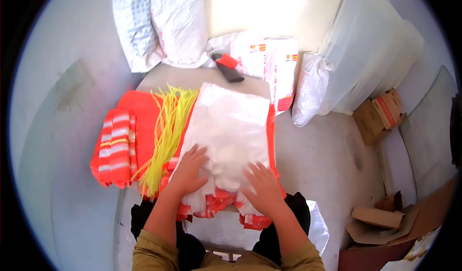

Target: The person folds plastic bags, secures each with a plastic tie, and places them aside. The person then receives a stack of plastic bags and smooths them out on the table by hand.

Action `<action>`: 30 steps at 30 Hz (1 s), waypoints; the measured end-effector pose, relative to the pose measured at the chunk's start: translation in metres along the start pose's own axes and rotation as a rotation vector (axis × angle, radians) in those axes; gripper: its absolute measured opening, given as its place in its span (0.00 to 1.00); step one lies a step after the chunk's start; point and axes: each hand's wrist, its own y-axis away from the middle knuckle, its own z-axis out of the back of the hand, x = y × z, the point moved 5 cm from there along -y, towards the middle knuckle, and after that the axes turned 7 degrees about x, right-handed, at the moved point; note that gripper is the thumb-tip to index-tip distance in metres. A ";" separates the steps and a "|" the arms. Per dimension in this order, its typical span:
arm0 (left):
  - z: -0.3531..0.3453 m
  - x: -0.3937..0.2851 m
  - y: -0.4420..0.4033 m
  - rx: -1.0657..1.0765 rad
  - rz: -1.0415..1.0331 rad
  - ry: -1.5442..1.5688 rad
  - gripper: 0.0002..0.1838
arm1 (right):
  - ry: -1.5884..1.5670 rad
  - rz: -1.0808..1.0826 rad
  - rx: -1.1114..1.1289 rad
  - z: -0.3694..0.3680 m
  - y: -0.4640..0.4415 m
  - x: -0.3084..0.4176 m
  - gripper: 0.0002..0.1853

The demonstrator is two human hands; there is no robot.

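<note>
A stack of white plastic bags [231, 112] with orange-red edges lies in front of me, its near end in ragged red and white strips. My left hand [191, 174] rests on the left part of the stack, fingers spread. Flat on the right part lies my right hand [261, 189], its fingers also apart. Neither hand holds anything. Beside the stack on the left is a loose bundle of thin yellow strips [169, 131]. Further left, a folded orange piece with silvery stripes [117, 143] sits on orange-red material [144, 108].
Large white sacks [178, 25] stand at the back left. A dark and red rolled item [228, 69] lies behind the stack. Printed white bags [281, 64] and a white plastic bundle [312, 89] are at the back. Cardboard boxes [380, 117] and opened cardboard [380, 218] lie right.
</note>
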 end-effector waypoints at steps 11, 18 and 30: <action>0.015 -0.027 0.041 -0.528 -0.085 0.107 0.09 | 0.057 -0.562 0.191 -0.004 0.144 -0.099 0.22; -0.123 -0.106 0.095 0.143 -0.336 -0.327 0.12 | 0.081 -0.523 0.101 -0.006 0.145 -0.102 0.19; -0.316 0.025 0.201 1.175 0.086 -0.240 0.26 | 0.002 -0.548 -0.013 0.001 0.160 -0.112 0.19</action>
